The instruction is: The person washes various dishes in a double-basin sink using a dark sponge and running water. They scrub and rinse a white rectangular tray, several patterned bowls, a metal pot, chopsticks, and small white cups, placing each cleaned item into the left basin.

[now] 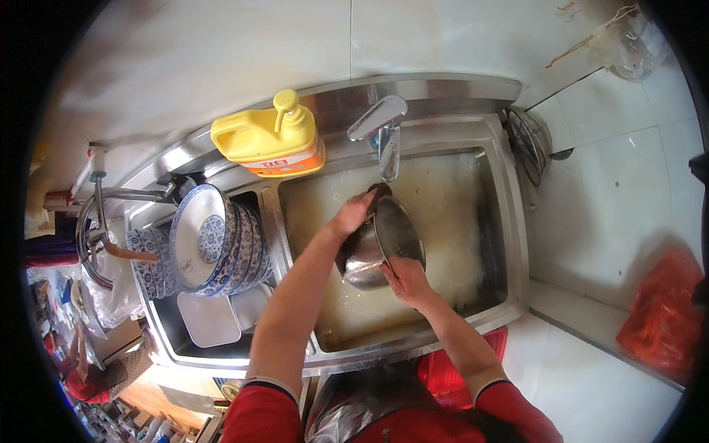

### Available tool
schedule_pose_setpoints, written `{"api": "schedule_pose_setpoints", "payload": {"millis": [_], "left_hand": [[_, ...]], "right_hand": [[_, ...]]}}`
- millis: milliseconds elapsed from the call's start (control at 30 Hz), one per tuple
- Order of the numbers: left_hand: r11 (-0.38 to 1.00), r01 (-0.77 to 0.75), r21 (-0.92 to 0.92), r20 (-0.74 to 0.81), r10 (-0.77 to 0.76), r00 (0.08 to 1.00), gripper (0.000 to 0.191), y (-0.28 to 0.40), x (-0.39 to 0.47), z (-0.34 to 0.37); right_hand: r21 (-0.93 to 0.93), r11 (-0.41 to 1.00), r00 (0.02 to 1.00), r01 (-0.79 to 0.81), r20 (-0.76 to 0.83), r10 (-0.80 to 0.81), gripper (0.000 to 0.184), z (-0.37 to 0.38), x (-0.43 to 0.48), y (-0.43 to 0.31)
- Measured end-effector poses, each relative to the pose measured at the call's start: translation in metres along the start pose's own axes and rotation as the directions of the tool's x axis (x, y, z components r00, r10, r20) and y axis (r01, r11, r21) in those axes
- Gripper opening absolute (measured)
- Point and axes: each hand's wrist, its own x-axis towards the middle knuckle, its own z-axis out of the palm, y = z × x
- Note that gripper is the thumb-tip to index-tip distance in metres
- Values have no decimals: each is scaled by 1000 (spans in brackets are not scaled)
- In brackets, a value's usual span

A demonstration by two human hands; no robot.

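A stainless-steel pot [363,271] lies tilted on its side over the cloudy water of the right sink basin [493,166]. My right hand [409,281] grips its rim at the near side, thumb over the edge. At the pot's far outer side, my left hand [354,213] presses a dark brown scrubbing pad or cloth [380,191] against the metal. Part of that pad is hidden by my fingers. Just beyond the pot, the chrome faucet [389,152] reaches over the basin.
Blue-and-white bowls [207,238] and white rectangular dishes [209,318] fill much of the left basin. A yellow pump jug [266,138] stands behind the divider. Strainers [526,144] hang at right; a red basket [443,382] sits below. Another person [88,382] is at far left.
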Motion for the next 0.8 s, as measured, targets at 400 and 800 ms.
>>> {"api": "schedule_pose_setpoints", "payload": {"millis": [400, 800], "left_hand": [[-201, 386, -900, 388, -773, 501, 65, 93, -51, 68], [314, 113, -943, -192, -787, 587, 60, 133, -75, 101]], "right_hand": [[986, 168, 470, 2, -149, 870, 35, -23, -14, 60], [538, 746, 756, -392, -273, 595, 30, 47, -16, 24]]}}
